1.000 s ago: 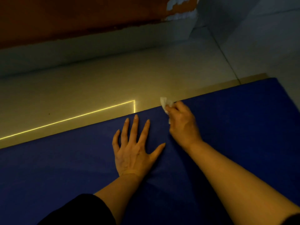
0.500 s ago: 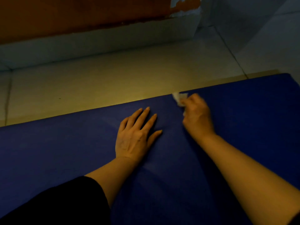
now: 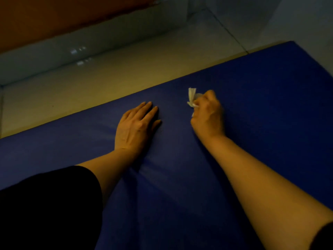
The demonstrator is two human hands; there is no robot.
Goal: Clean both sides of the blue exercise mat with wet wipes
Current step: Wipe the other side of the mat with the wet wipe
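Observation:
The blue exercise mat [image 3: 261, 105] lies flat on the floor and fills the lower half of the view. My left hand [image 3: 135, 127] rests palm down on it, fingers straight and close together. To its right, my right hand [image 3: 207, 116] grips a crumpled white wet wipe [image 3: 191, 96] and holds it against the mat a little short of the far edge. Most of the wipe is hidden inside the fist.
Pale floor tiles [image 3: 108, 78] run beyond the mat's far edge up to a light skirting [image 3: 90, 40] under an orange-brown wall [image 3: 54, 15]. The mat's right corner [image 3: 295, 44] sits at the upper right. The light is dim.
My right hand with the wipe has drawn back from the mat's far edge toward me. The left hand's fingers have closed together. The bright line on the floor is gone.

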